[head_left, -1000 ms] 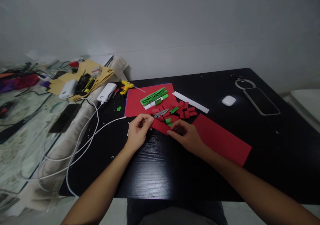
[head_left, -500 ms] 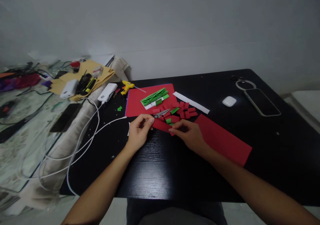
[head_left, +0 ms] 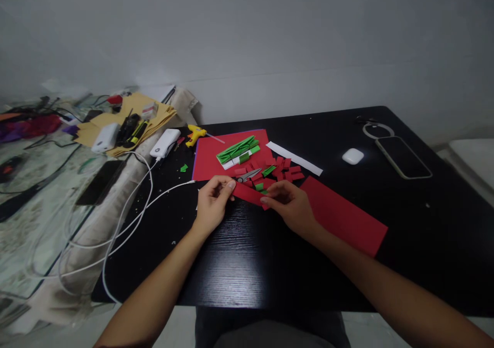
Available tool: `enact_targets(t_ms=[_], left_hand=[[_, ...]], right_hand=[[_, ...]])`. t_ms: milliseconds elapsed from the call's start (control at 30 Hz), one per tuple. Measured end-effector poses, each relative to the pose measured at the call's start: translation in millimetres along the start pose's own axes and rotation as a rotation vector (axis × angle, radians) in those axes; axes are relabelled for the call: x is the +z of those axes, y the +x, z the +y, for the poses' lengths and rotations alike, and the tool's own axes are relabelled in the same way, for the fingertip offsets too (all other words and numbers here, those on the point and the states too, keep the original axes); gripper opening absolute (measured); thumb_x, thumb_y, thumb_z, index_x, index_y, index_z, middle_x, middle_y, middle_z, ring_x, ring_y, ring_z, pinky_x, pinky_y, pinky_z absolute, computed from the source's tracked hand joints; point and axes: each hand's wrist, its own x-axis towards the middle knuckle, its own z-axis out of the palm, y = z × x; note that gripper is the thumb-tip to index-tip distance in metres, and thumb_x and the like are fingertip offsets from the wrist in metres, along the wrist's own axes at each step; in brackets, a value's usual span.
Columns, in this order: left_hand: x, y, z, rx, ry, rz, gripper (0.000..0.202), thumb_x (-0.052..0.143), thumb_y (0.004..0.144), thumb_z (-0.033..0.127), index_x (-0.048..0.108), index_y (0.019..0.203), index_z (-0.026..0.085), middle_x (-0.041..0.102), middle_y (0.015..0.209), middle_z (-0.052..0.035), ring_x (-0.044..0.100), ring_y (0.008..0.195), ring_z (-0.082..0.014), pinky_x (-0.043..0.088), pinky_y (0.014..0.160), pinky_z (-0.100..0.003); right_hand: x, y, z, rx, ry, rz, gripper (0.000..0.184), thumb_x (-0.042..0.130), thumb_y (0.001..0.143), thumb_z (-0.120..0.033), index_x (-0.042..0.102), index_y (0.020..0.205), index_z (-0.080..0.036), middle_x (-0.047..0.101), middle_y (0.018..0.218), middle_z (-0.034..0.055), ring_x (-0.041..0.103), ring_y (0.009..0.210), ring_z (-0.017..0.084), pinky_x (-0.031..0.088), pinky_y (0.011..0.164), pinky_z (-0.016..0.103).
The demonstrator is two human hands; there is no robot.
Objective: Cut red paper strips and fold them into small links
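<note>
A narrow red paper strip [head_left: 247,193] is stretched between my two hands above the black table. My left hand [head_left: 214,199] pinches its left end between thumb and fingers. At the other end, my right hand [head_left: 290,206] grips it with thumb and fingertips. Just behind the strip lie scissors [head_left: 249,175] with their blades pointing right, among several small folded red paper pieces [head_left: 286,169] and a few green ones. A large red sheet [head_left: 347,216] lies partly under my right forearm. Farther back, folded green paper strips [head_left: 238,150] rest on another red sheet [head_left: 206,165].
A yellow glue gun [head_left: 195,135] and a white power bank [head_left: 165,143] with a looping white cable [head_left: 150,204] are at the left. A white paper strip [head_left: 295,158] lies behind. To the right are a white earbud case [head_left: 352,156] and a phone [head_left: 403,157].
Both hands hold the same strip in nearly the same place. The view has shifted very slightly, and the right fingers look a little more raised.
</note>
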Motion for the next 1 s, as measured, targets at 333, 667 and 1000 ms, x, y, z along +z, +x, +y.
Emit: enact_targets(t_ms=[333, 667, 1000], left_hand=[[0.5, -0.6, 0.9, -0.022, -0.005, -0.030, 0.027, 0.075, 0.083, 0.043, 0.069, 0.084, 0.016, 0.062, 0.064, 0.0010, 0.057, 0.054, -0.0105, 0.046, 0.054, -0.022], [-0.6, 1.8, -1.3, -0.038, -0.011, 0.001, 0.028, 0.077, 0.080, 0.044, 0.070, 0.082, 0.017, 0.062, 0.064, 0.0012, 0.057, 0.053, -0.0107, 0.046, 0.053, -0.022], [-3.1, 2.2, -11.3, -0.135, -0.053, 0.025, 0.021, 0.072, 0.083, 0.035, 0.064, 0.075, 0.017, 0.057, 0.063, 0.0036, 0.053, 0.049, -0.0085, 0.043, 0.049, -0.020]], right_hand=[[-2.7, 2.8, 0.8, 0.083, -0.037, -0.289, 0.023, 0.076, 0.080, -0.042, 0.076, 0.082, -0.019, 0.076, 0.075, 0.0033, 0.071, 0.069, 0.018, 0.059, 0.070, 0.031], [-1.0, 0.1, 3.5, 0.072, -0.010, -0.183, 0.031, 0.080, 0.076, -0.037, 0.065, 0.097, -0.020, 0.075, 0.070, 0.0006, 0.072, 0.064, 0.018, 0.058, 0.068, 0.032], [0.0, -1.9, -8.7, 0.039, 0.088, -0.269, 0.015, 0.071, 0.084, -0.033, 0.068, 0.093, -0.021, 0.072, 0.070, 0.0003, 0.070, 0.065, 0.016, 0.058, 0.068, 0.031]])
